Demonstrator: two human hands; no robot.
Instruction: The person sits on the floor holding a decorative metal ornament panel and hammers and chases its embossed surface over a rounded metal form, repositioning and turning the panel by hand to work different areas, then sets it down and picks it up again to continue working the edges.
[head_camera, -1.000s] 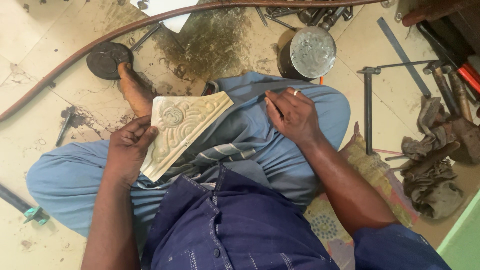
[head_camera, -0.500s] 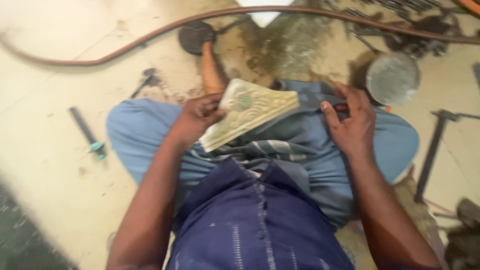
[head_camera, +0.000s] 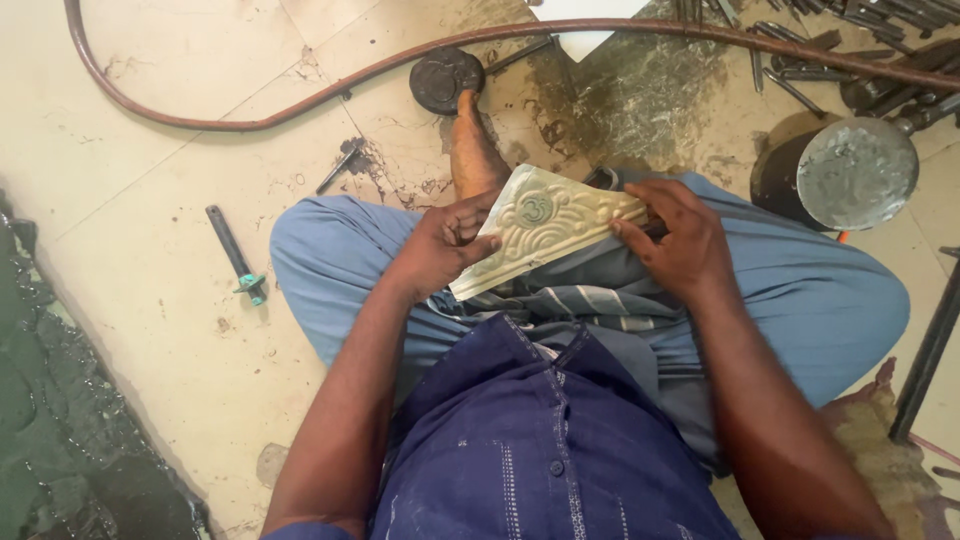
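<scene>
Embossed metal sheet (head_camera: 540, 235): pale, scroll relief, tilted over lap. Left hand (head_camera: 440, 250) grips its lower-left edge, right hand (head_camera: 675, 240) its right end.

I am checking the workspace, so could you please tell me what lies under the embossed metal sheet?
Under the embossed metal sheet, held by the left hand and right hand, lie striped cloth and the blue trousers. Whatever is directly beneath it is covered.

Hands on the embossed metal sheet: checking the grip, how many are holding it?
2. The left hand grips the embossed metal sheet at its lower left edge; the right hand holds its right end, above the lap.
</scene>
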